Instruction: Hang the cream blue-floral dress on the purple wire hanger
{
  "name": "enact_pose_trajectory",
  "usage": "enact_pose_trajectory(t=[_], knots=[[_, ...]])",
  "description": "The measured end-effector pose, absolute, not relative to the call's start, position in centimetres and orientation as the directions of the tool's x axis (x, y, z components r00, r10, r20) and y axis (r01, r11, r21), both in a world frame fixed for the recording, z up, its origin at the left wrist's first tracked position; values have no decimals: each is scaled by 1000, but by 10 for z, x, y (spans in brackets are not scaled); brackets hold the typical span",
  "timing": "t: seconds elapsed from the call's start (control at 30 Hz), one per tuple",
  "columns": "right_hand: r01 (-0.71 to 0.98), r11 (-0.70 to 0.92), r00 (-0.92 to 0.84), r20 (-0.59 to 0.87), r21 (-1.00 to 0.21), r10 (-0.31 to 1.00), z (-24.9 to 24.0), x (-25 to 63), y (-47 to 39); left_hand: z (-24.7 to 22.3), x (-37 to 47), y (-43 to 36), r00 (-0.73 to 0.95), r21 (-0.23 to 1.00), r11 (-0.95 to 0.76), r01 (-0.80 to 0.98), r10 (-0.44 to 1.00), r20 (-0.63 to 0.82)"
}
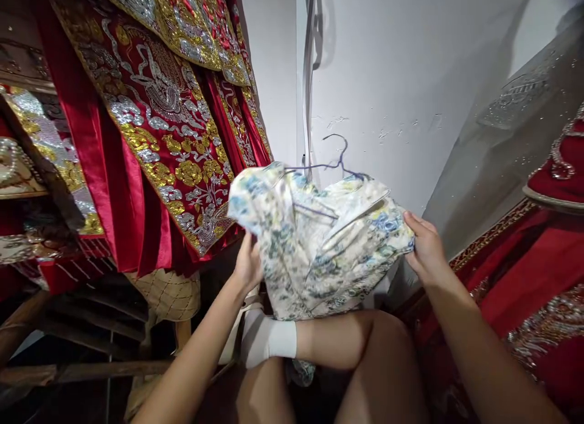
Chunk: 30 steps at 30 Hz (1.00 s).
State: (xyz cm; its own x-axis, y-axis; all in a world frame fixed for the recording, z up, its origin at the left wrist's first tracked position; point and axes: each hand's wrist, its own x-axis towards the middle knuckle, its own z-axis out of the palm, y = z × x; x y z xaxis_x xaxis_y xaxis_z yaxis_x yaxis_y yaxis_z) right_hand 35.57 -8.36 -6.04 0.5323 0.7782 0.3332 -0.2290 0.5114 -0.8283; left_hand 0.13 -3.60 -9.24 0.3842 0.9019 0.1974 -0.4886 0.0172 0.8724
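A white garment with a blue, green and yellow floral print (pixel 337 253) is spread out above my crossed legs. A thin dark wire hanger (pixel 340 162) sits inside its neckline, the hook pointing up. My left hand (pixel 249 263) grips the garment at its left side, below the sleeve; part of the fingers is hidden behind the cloth. At the right sleeve's edge, my right hand (pixel 424 244) pinches the fabric between thumb and fingers. The garment's lower part hangs down behind my leg, where a bit of patterned cloth shows.
Red costumes with gold and silver embroidery (pixel 182 162) hang at the left. Another beaded red garment (pixel 538 278) is at the right, beside a clear plastic sheet (pixel 497 126). A white wall (pixel 387 77) stands ahead. Wooden bars (pixel 91 372) lie low at the left.
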Motion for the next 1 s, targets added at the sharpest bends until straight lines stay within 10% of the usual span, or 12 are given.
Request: enact_pose_trajectory(t=[0.3, 0.53, 0.7, 0.87, 1.0], knots=[[-181, 447, 416, 344, -876, 842, -54, 327, -73, -152, 25, -56, -10, 973, -147, -177, 989, 148], [6, 462, 874, 229, -887, 428, -154, 278, -136, -179, 45, -93, 89, 989, -43, -141, 994, 56], [-210, 99, 327, 25, -973, 945, -194, 193, -153, -166, 47, -117, 106, 993, -94, -69, 989, 101], [-104, 165, 150, 149, -981, 977, -178, 177, -149, -156, 36, -123, 86, 984, -179, -1, 980, 179], [-60, 82, 149, 72, -995, 986, -165, 190, -156, -176, 43, -133, -471, 895, -389, 219, 761, 446]])
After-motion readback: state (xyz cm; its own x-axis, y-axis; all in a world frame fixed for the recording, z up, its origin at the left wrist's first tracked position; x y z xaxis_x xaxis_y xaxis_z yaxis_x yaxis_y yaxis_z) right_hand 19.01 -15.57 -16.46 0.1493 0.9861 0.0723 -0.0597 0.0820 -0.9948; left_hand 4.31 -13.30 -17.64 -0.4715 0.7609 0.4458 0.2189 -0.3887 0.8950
